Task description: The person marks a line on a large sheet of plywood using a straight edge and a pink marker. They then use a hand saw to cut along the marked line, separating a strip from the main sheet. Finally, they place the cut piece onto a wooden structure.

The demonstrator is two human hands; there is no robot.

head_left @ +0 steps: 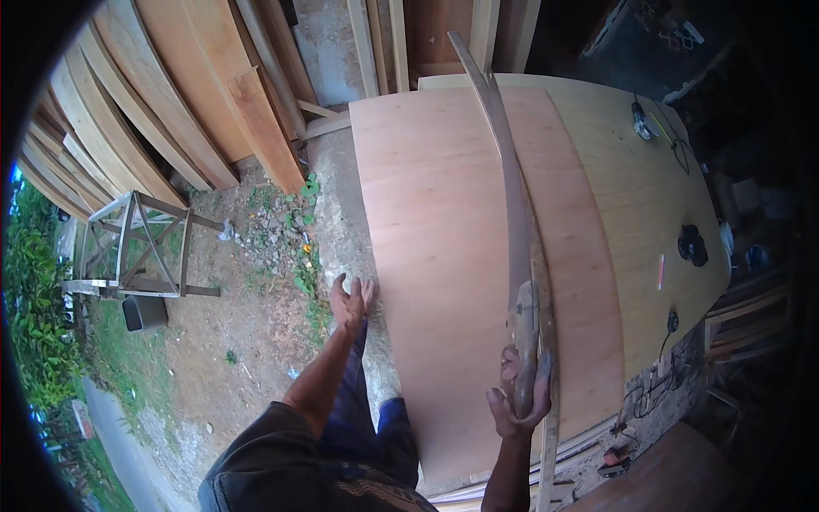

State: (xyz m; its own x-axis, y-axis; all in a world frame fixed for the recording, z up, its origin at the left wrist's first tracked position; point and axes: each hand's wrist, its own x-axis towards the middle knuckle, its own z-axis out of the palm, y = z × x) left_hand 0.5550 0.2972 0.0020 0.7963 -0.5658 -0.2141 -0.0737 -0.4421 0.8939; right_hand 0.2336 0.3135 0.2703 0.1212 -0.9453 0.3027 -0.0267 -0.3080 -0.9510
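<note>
My right hand grips a worn, stained grey-brown tool, long and narrow; its exact kind is unclear. It lies along a long thin wooden strip, which runs from the far side toward me across a pinkish plywood sheet. A dark band beside the strip looks like its shadow. Left of the sheet's edge, my left hand hangs with fingers apart and nothing in it, over the concrete ledge.
Under the pinkish sheet lies a yellowish plywood sheet, carrying a power tool, a black object and a red-and-white stick. Boards lean at the far left, above a wooden frame and a dark bucket.
</note>
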